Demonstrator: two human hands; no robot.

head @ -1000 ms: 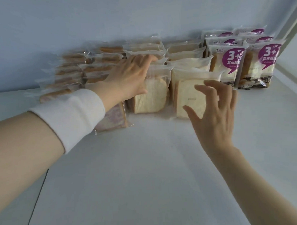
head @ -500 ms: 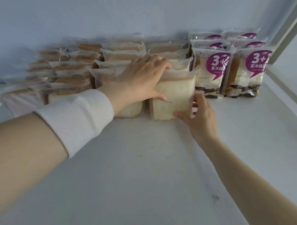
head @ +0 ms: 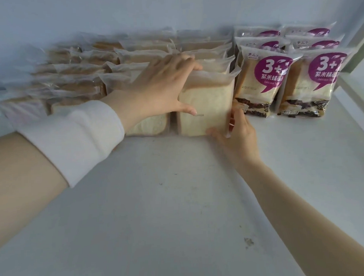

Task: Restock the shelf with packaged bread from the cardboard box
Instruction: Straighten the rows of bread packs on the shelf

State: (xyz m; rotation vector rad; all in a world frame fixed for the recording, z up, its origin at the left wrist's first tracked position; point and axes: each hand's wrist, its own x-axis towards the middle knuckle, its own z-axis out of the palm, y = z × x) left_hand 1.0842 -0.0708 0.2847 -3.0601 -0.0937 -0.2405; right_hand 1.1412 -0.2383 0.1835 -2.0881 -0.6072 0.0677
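Placement step: left hand (head: 164, 84) over its top and right hand (head: 236, 136) at its lower corner grip the bread pack (head: 206, 104), upright toward the shelf's (head: 179, 200) back edge; the next move likely calls for squaring it, then releasing.

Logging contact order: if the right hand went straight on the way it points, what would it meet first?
The front clear bread pack: the right hand grips its lower right corner, apparently without any gap.

Six purple-label packs (head: 257, 83), many clear bread packs (head: 206, 104), left hand (head: 161, 89), right hand (head: 239, 140).
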